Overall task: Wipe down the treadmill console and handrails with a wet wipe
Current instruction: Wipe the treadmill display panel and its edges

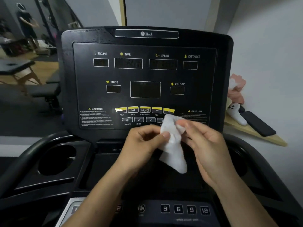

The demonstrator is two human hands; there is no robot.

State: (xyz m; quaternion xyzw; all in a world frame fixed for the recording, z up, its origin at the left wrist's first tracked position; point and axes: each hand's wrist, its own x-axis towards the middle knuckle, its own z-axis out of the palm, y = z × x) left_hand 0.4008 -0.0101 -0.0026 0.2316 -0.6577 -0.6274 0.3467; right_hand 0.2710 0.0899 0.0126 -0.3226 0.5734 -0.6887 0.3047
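A black treadmill console point(146, 74) fills the middle of the view, with dark displays and a row of yellow buttons near its lower edge. In front of its lower right part a crumpled white wet wipe point(173, 145) hangs between both hands. My left hand point(144, 143) pinches the wipe's left edge with thumb and fingers. My right hand point(205, 145) pinches its upper right part. The wipe's top covers some of the small buttons. A black curved handrail point(21, 161) runs along the lower left.
A round cup holder point(56, 159) sits at the left of the console tray. Speed keys 3, 6, 9, 12 point(185, 209) line the bottom. A wooden shelf point(255, 130) at right holds a white controller, a dark phone and pink cloth. Benches and a person stand at far left.
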